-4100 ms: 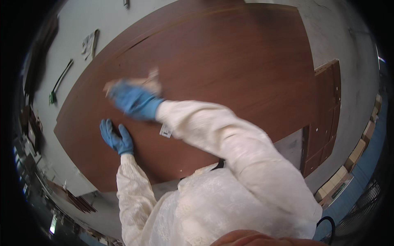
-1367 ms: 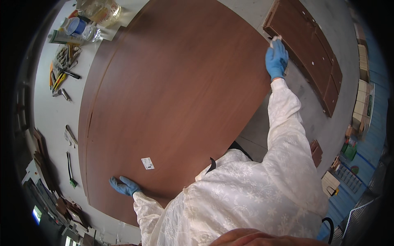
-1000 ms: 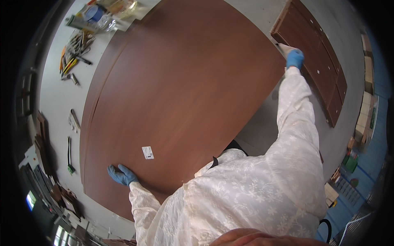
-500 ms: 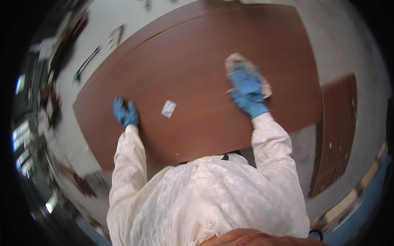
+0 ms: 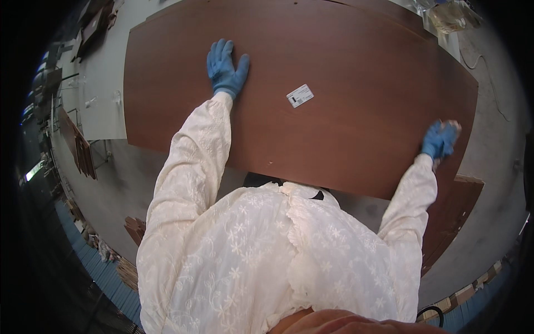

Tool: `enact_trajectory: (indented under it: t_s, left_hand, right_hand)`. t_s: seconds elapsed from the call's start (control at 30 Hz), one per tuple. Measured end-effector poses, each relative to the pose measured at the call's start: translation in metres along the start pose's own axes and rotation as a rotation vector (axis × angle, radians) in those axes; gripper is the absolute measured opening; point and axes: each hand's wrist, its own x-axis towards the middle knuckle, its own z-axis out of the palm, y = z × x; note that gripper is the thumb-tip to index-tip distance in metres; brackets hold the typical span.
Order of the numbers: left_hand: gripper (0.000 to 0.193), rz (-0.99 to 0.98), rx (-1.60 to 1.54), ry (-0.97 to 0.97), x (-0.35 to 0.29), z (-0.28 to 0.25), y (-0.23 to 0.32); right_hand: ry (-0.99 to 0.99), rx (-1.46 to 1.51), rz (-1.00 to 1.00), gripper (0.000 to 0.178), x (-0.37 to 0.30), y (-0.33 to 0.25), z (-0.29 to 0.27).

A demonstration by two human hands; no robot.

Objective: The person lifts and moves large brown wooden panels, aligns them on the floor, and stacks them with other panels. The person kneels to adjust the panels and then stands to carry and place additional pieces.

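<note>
A large reddish-brown wooden panel (image 5: pixel 356 117) lies flat in front of me. My left hand (image 5: pixel 226 69), in a blue glove, rests on its left part with fingers stretched and spread. Near the panel's right end, my right hand (image 5: pixel 439 140), gloved in blue too, is closed on a pale cloth (image 5: pixel 455 129) against the surface. Only the cloth's edges show past the fingers. Between the hands, closer to the left one, a small white printed label (image 5: pixel 300 96) lies on the panel.
Below the panel's right end stand more brown panels (image 5: pixel 453 217). Clear plastic wrapping (image 5: pixel 453 16) sits at the far right, with a thin cord (image 5: pixel 489 78) on the floor nearby. Brown boards (image 5: pixel 78 145) lean at the left, beside a pale surface (image 5: pixel 103 106).
My right hand has moved with the cloth toward the panel's right end. The view has turned, and my left hand now lies farther forward on the panel, still spread.
</note>
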Motion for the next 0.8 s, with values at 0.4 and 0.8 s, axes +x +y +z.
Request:
enact_trajectory:
  t_s: [0.4, 0.8]
  left_hand:
    - [0.036, -0.122, -0.361, 0.532, -0.036, -0.112, -0.111]
    - [0.06, -1.334, -0.305, 0.422, -0.341, -0.219, -0.261]
  right_hand:
    - [-0.619, 0.687, -0.881, 0.072, -0.196, -0.604, -0.112]
    - [-0.662, 0.515, -1.005, 0.056, -0.242, -0.495, -0.174]
